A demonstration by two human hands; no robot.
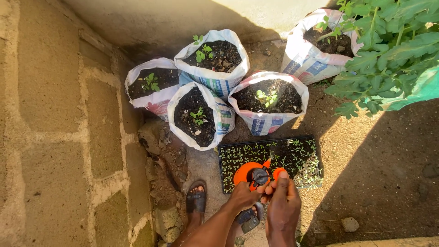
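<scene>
A block wall (55, 114) is running down your left side, and a leafy green plant (388, 50) is spreading over the top right corner. In front of you five white woven grow bags filled with dark soil are standing on the dirt: one at the far right (311, 59) under the plant, one at the top centre (215, 57), one at the left (151, 84) against the wall, one in the middle (270, 103), and one nearest your feet (199, 116), each of the last four carrying a small seedling. Just below the bags a black seedling tray (270, 162) is lying flat, crowded with tiny sprouts. You are standing at its near edge in dark sandals (196, 199). Over the tray's near side you are holding an orange pressure sprayer (251, 174), seen from above. Your left hand (242, 196) is curling closed around its dark pump top, fingers wrapped on it. Your right hand (282, 201) is gripping the orange nozzle part beside it, thumb and fingertips pinched shut on the piece
</scene>
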